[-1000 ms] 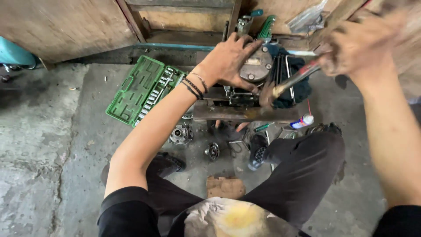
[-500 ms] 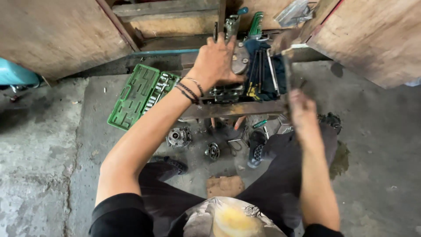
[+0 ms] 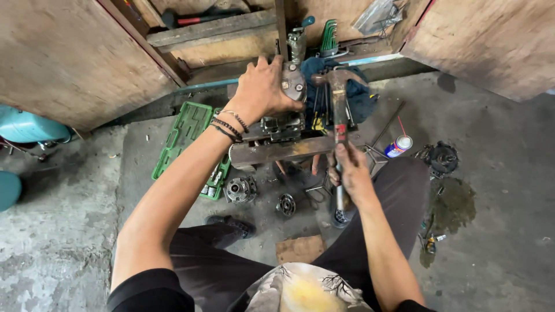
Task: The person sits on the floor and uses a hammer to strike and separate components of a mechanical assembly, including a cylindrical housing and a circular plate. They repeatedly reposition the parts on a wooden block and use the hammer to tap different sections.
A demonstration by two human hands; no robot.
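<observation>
Left hand (image 3: 263,92) clamps the engine part (image 3: 292,86) to steady it on the beam (image 3: 289,151); right hand (image 3: 352,176) grips the hammer (image 3: 338,110) (head poised just beside it).

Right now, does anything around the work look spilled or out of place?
Yes: a dark wet stain spreads on the concrete floor to the right of the right hand, below a spray can lying on its side. Loose metal parts lie scattered on the floor.
</observation>
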